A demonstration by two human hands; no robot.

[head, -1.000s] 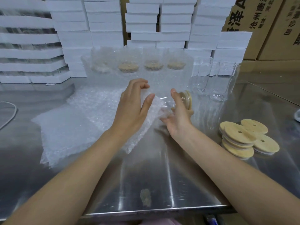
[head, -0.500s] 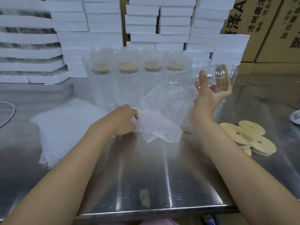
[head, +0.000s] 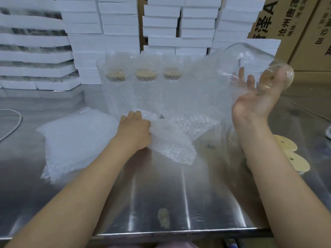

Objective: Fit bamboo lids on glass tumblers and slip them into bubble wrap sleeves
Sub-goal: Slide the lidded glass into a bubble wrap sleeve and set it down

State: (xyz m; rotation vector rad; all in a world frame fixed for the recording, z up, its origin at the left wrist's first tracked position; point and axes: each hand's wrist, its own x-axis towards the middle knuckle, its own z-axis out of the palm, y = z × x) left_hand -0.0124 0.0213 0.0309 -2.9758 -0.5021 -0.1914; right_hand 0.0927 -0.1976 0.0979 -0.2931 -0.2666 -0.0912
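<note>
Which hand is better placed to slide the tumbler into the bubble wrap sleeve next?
Right. The right hand holds the lidded tumbler raised, while the left hand grips the bubble wrap sleeve lying on the steel table, so the left hand probably best steadies the sleeve.

- You're working at a packing station in a warehouse, at a steel table (head: 206, 203).
- White foam boxes (head: 121, 24) are stacked high at 12 o'clock.
- Printed cardboard cartons (head: 304, 33) stand at 2 o'clock.
- Bubble wrap sleeves (head: 75, 138) are piled at 10 o'clock.
</note>
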